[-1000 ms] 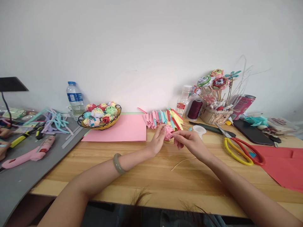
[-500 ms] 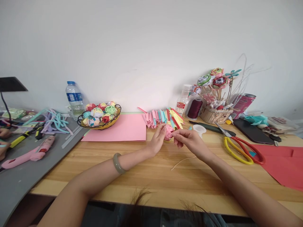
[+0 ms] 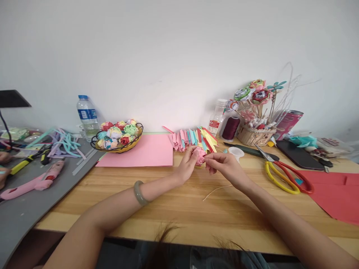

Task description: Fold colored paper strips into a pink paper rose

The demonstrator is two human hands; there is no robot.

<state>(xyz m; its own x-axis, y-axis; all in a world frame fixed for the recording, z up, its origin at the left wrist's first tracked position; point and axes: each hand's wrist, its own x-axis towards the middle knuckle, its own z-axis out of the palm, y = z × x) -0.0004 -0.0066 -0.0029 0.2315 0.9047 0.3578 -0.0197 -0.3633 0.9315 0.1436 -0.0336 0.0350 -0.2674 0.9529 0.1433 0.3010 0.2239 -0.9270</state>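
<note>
Both my hands meet over the middle of the wooden table [image 3: 179, 209]. My left hand [image 3: 186, 167], with a ring and a green bangle on the wrist, curls its fingers around a small pink paper flower [image 3: 199, 155]. My right hand [image 3: 224, 166] pinches the flower's right side with thumb and forefinger. A thin pale wire [image 3: 216, 191] trails from under my right hand across the wood. Just behind the flower lies a row of folded paper pieces [image 3: 193, 138] in pink, blue, yellow and red.
A pink sheet [image 3: 143, 151] and a basket of paper flowers [image 3: 117, 137] lie left, with a water bottle [image 3: 86, 116] and pink glue gun [image 3: 30, 182] on a grey mat. Right: white cup [image 3: 236, 152], yellow-red scissors [image 3: 283, 175], red paper [image 3: 336, 196], flower bouquet basket [image 3: 256, 112]. Another person's hands show at far left [image 3: 4, 166].
Hardly anything has changed: both hands stay on the pink flower with only slight finger movement, and the view has tilted a little.
</note>
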